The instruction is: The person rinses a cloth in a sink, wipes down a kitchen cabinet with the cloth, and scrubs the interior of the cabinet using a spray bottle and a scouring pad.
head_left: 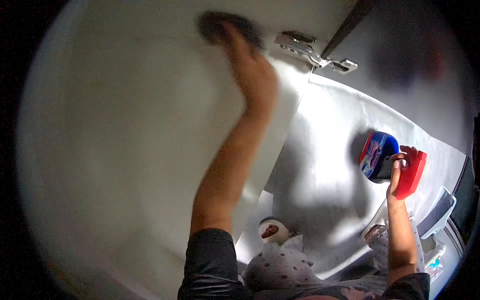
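My left hand [245, 55] reaches up against a broad white panel [150, 125], pressing a dark pad [212, 25] to its surface. Motion blurs both, and I cannot tell whether the pad is cloth or sponge. Low on the right, my right hand [398, 172] has its fingers around a flat red block-shaped object [412, 175], whose kind is unclear. Just beyond those fingers is a blue tub [372, 155] with a printed label and a red edge. Part of the tub is hidden by the hand.
A metal hinge [320, 52] joins the white panel to a grey surface at the upper right. A light-coloured dustpan-like item [439, 212] with dark ribs or bristles lies right of my right arm. My slippered feet [272, 230] stand on the pale floor [320, 185].
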Tool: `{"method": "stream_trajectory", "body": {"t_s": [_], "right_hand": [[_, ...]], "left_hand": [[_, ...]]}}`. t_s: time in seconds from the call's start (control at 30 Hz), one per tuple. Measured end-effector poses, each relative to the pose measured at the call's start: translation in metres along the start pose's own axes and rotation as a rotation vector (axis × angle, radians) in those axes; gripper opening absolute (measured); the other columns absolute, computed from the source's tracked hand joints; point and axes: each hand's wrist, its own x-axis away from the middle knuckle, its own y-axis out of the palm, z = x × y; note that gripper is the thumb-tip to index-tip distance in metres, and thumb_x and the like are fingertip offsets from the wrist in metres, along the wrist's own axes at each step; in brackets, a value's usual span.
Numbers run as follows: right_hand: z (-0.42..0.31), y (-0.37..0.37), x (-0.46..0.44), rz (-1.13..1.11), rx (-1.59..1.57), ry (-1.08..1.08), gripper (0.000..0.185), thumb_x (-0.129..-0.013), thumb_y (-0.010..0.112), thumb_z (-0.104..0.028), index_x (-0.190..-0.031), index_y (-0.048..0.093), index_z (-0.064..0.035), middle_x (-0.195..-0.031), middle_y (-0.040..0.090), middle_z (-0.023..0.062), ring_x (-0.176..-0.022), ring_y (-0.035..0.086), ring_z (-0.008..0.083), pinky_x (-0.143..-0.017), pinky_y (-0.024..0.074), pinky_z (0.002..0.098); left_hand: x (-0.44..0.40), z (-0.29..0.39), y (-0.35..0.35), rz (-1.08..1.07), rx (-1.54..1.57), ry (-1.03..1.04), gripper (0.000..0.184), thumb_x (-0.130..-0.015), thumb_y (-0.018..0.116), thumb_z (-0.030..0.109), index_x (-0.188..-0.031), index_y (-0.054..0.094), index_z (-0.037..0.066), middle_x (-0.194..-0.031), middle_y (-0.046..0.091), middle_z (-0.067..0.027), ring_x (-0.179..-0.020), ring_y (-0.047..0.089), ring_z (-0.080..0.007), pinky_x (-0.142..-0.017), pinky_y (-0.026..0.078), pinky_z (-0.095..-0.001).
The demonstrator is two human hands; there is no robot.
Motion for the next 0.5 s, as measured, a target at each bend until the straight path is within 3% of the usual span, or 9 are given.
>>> {"method": "stream_trajectory", "body": {"t_s": [0.1,0.13,0.2,0.23,0.3,0.33,0.5], "right_hand": [[0.004,-0.003,0.002,-0.033,-0.009,0.021,0.043,-0.084,0.051,-0.004,-0.123,0.032,-0.0014,-0.112,0.047,0.0120,-0.088,0.050,0.0159,-0.082,0.0424,0.0301],[0.004,-0.001,0.001,-0.010,-0.035,0.015,0.046,-0.084,0.051,-0.007,-0.125,0.032,-0.0010,-0.112,0.048,0.0132,-0.086,0.051,0.0163,-0.081,0.0416,0.0295],[0.002,-0.004,0.001,-0.021,-0.020,0.038,0.048,-0.085,0.051,-0.011,-0.127,0.032,-0.0004,-0.112,0.048,0.0142,-0.085,0.052,0.0167,-0.080,0.0407,0.0296],[0.001,-0.005,0.002,-0.028,-0.020,0.043,0.048,-0.085,0.051,-0.011,-0.127,0.032,-0.0004,-0.112,0.048,0.0142,-0.085,0.052,0.0167,-0.080,0.0407,0.0296],[0.002,-0.002,0.002,-0.005,-0.009,0.019,0.048,-0.085,0.051,-0.013,-0.127,0.032,-0.0001,-0.112,0.048,0.0137,-0.086,0.052,0.0166,-0.081,0.0408,0.0299],[0.001,-0.001,0.001,0.000,0.001,0.028,0.048,-0.085,0.052,-0.014,-0.126,0.032,0.0002,-0.111,0.049,0.0137,-0.085,0.052,0.0168,-0.081,0.0409,0.0299],[0.003,-0.004,0.001,0.035,0.028,0.020,0.047,-0.085,0.052,-0.017,-0.125,0.034,-0.0001,-0.109,0.050,0.0140,-0.083,0.053,0.0169,-0.080,0.0409,0.0291]], "left_hand": [[-0.004,0.009,0.000,-0.015,-0.068,-0.168,0.046,-0.092,0.025,0.011,-0.136,0.018,-0.004,-0.135,0.022,-0.0316,-0.129,0.020,-0.0433,-0.105,0.024,-0.0459],[-0.017,0.003,-0.010,0.019,0.263,-0.427,0.046,-0.093,0.025,0.011,-0.136,0.018,-0.003,-0.133,0.027,-0.0305,-0.127,0.025,-0.0413,-0.103,0.028,-0.0440],[-0.034,-0.068,-0.022,-0.042,0.834,-0.702,0.048,-0.093,0.034,0.010,-0.136,0.019,-0.002,-0.126,0.038,-0.0268,-0.122,0.035,-0.0361,-0.101,0.030,-0.0415],[-0.025,-0.060,-0.024,-0.041,0.829,-0.709,0.048,-0.093,0.034,0.010,-0.136,0.019,-0.002,-0.126,0.038,-0.0268,-0.122,0.035,-0.0361,-0.101,0.030,-0.0415],[-0.006,-0.022,-0.020,-0.092,0.021,-0.188,0.050,-0.091,0.037,0.008,-0.136,0.018,-0.003,-0.131,0.032,-0.0278,-0.125,0.032,-0.0360,-0.104,0.026,-0.0438],[0.002,-0.013,-0.011,-0.041,-0.078,-0.073,0.052,-0.090,0.038,0.009,-0.137,0.019,-0.003,-0.137,0.024,-0.0282,-0.129,0.026,-0.0353,-0.106,0.020,-0.0462],[-0.070,-0.147,-0.039,0.172,0.377,-0.364,0.051,-0.091,0.039,0.017,-0.135,0.023,-0.001,-0.137,0.025,-0.0233,-0.127,0.028,-0.0328,-0.106,0.019,-0.0429]]}}
